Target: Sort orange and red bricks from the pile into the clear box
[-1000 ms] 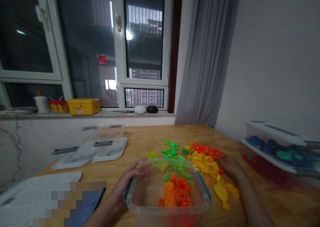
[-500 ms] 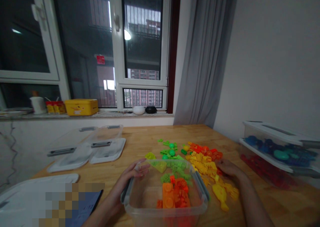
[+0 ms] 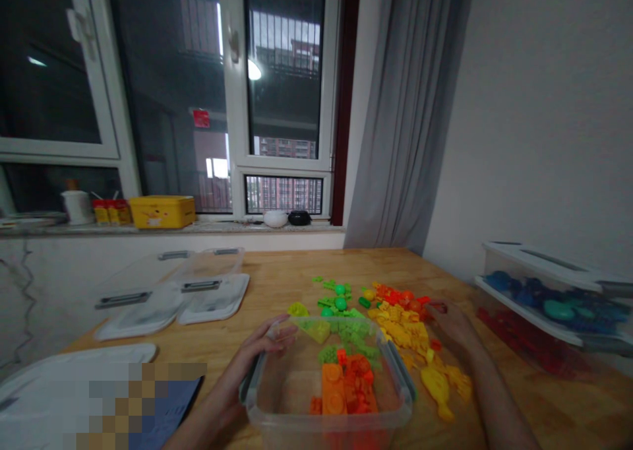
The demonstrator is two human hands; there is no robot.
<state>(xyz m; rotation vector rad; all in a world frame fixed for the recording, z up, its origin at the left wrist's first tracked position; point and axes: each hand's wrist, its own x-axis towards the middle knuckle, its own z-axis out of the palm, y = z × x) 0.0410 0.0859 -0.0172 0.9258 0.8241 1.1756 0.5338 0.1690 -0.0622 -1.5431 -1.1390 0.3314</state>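
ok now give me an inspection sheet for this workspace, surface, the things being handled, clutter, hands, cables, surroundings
Surface: wooden table, scattered with small toy pieces.
Job's things: clear bin with orange pieces inside; green pieces, yellow pieces and orange-red pieces lie loose beyond and beside it.
Clutter: white lids at left; two stacked lidded bins at right.
Hands: left hand holds the bin's far left corner; right hand is at the orange-red pieces, grasp unclear.
Cables: dark wavy line on the left wall, cable or mark unclear.
Surroundings: window, grey curtain, yellow box on the sill.
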